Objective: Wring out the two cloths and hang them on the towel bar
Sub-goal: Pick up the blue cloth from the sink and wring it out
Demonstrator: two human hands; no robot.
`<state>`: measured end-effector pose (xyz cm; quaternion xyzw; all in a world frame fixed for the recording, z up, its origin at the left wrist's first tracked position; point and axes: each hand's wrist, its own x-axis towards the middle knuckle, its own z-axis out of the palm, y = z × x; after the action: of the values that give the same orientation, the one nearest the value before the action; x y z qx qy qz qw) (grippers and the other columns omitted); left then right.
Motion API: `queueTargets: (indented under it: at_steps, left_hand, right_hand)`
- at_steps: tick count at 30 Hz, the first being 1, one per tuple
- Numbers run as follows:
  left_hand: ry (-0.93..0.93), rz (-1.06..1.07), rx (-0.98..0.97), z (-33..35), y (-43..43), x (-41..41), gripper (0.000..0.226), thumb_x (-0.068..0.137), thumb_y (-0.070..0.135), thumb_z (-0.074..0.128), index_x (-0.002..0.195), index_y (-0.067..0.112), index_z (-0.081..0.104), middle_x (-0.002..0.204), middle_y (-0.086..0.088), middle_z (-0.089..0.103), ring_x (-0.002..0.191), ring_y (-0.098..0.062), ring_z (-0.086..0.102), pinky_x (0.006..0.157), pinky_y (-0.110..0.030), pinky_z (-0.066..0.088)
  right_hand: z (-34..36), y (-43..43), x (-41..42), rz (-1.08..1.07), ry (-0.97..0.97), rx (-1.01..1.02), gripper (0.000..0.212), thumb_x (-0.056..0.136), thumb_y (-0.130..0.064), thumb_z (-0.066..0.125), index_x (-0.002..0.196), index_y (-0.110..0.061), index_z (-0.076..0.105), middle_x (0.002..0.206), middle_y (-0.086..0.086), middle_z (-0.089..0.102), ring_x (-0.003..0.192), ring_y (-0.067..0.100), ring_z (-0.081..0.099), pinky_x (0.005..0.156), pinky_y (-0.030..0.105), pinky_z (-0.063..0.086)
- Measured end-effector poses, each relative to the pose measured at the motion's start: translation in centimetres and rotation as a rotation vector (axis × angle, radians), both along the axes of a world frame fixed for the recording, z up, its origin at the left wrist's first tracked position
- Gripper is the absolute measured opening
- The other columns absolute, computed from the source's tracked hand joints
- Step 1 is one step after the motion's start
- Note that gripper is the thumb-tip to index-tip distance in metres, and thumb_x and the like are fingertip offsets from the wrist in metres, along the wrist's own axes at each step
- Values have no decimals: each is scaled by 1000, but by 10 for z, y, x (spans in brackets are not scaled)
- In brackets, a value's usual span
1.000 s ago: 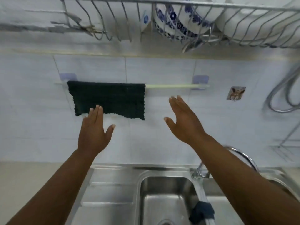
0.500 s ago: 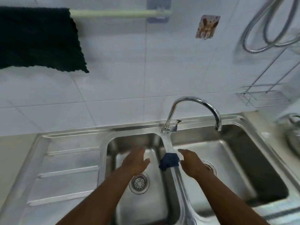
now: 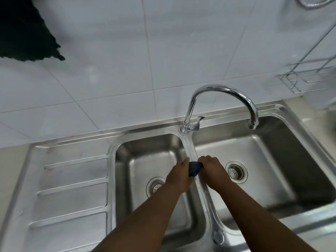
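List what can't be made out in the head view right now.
- Blue cloth: mostly covered by left hand and right hand; its size and the firmness of the grip are unclear.
- Dark cloth: cut off by the top-left edge; the towel bar is out of frame.
- Wire rack: cropped at the right edge.
- Hose: only a loop shows at the top.
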<state>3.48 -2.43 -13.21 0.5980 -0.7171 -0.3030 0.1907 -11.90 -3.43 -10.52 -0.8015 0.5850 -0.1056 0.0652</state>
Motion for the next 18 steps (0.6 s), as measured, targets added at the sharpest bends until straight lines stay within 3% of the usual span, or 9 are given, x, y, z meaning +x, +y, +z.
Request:
queueTargets:
  at_steps: [4,8,10,12,15,18]
  left_hand:
    - [25,-35,42,-30,28,-46,38,81,31,65,113,16,54,108,-12,55,92,-31,59,77,-42,52]
    - [172,-25,17,-24,22,-48,11,78,11,66,89,11,65,83,-1,54,72,-17,52,62,-27,40]
    - [238,-43,71,-12,14,-42,14,79,5,63,90,12,66,74,0,61,64,-15,56,56,-21,41]
    - [267,-35,133,0,6,-36,14,83,8,61,95,14,64,79,-5,67,67,-19,63,56,-25,47]
    - [326,-5,208,10,-6,-31,16,84,14,60,97,22,65,87,-6,71,80,-24,68,68,-36,54]
    - [420,14,289,11,-9,-26,17,83,14,60,95,24,66,81,-2,70,75,-20,66,68,-37,53]
  right_hand:
    - [-21,32,-43,0,-58,60,20,74,-3,58,91,-13,62,87,8,59,77,27,55,66,36,45]
    - [-16,27,-55,6,-226,123,32,77,-9,57,108,-16,62,105,6,64,90,23,61,79,34,50]
    - [-8,20,-62,9,-310,142,32,79,-7,61,109,-17,64,106,3,67,92,16,61,81,22,45]
    - [-2,15,-70,16,-365,175,26,81,-9,64,103,-23,66,97,-5,67,84,6,60,74,16,41]
    - [0,10,-80,8,-501,248,19,84,-16,68,101,-24,68,89,-14,67,82,0,62,73,16,46]
    - [-16,12,-77,-28,-699,351,16,86,-18,69,99,-27,68,89,-14,70,83,3,65,75,19,50]
